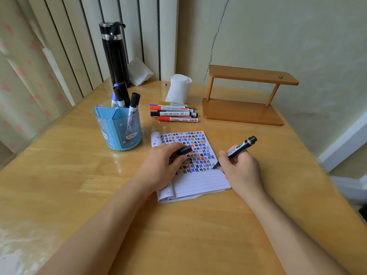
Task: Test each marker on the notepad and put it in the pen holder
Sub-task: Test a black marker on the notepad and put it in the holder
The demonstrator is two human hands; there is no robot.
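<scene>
A lined notepad (200, 181) lies open on the wooden table, its upper half full of coloured marks. My right hand (241, 167) grips a black marker (241, 147) with its tip touching the page at the end of the lowest marked row. My left hand (162, 167) rests on the pad's left side and holds the black cap (184, 150). A blue pen holder (119, 130) stands left of the pad with three markers (127, 100) upright in it. Several more markers (174, 113) lie in a row behind the pad.
A tall black flask (114, 54) stands at the back beside a crumpled tissue (139, 72). A white paper roll (178, 88) sits behind the loose markers. A small wooden shelf (246, 96) occupies the back right. The table's right edge (325, 171) drops to the floor.
</scene>
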